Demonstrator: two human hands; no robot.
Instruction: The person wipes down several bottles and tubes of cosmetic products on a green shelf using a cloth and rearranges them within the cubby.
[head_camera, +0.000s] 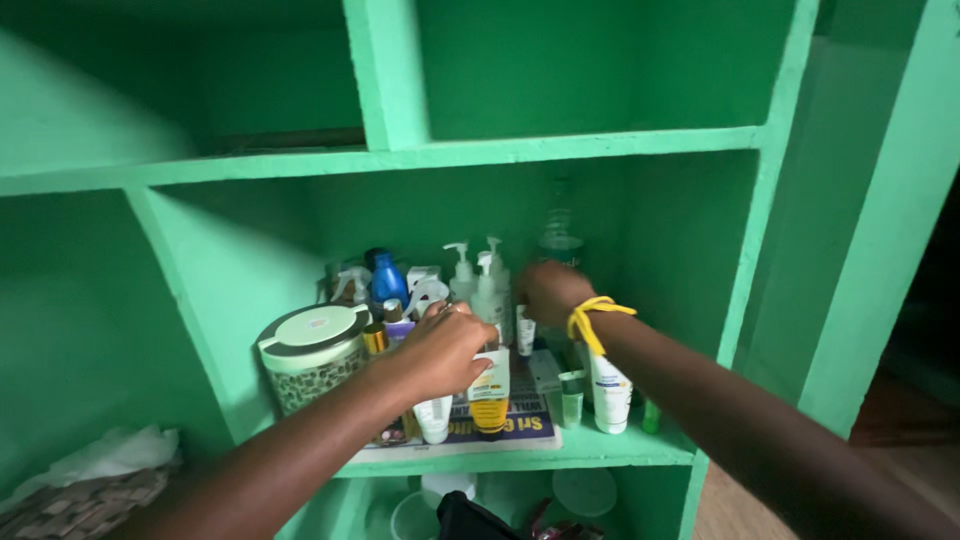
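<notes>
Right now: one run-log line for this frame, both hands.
left hand: over white-and-yellow tube | right hand: at clear bottle, grip unclear | site: green shelf, newspaper lining | near: round lidded jar

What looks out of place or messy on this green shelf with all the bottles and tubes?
Nothing is spilled or broken. The tubes and pump bottles crowd together on a printed newspaper sheet that hangs slightly over the green shelf's front edge. The left hand rests on a yellow-and-white upright tube; the right hand reaches among the white pump bottles.
</notes>
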